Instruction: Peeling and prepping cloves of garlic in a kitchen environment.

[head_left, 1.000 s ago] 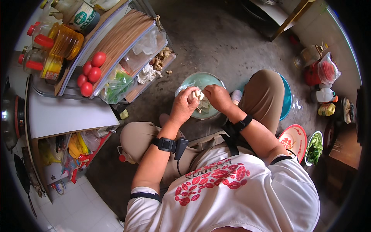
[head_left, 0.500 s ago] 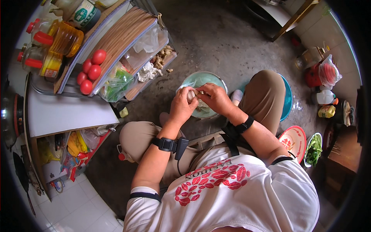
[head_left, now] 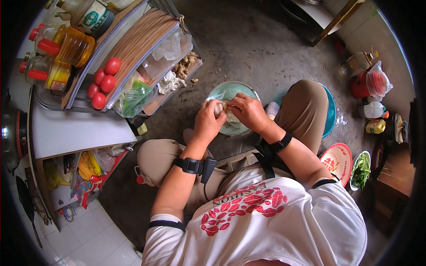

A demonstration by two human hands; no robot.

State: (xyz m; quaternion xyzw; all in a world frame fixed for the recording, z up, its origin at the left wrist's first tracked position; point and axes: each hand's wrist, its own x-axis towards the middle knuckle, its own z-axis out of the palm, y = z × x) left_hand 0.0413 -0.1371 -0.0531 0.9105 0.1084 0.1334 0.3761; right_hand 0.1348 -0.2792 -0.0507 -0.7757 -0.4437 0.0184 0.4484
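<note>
At far left, five glossy red tomatoes (head_left: 108,83) rest on a wood-patterned shelf rack (head_left: 137,35), well apart from the work. Below them stands a cabinet with a plain white tabletop (head_left: 84,128), not involved in the handling.

Toward the centre, the left hand (head_left: 208,119) is raised over the near part of a round pale-green bowl (head_left: 235,131). Its fingers are curled around a pale rounded garlic-like bulb (head_left: 218,108), which is partly hidden by the grip. This is judged to be the steadying hand. Good practice is a firm but unforced hold, with the upper face of the bulb left exposed and turned toward the working side.

The right hand (head_left: 249,113) meets the left at the bulb. Its thumb and forefinger are bent together at the bulb's right side; whether they grip a piece of it cannot be told. The step in hand is judged to be close finger work on the bulb. Short pulls from a loosened edge should serve better than hard tugs, which could jerk the bulb free. Both hands are best kept low above the bowl, so that loose bits drop inside.

At right, a blue plastic basin (head_left: 330,111) stands behind the person's knee, partly hidden, and out of the way.
</note>
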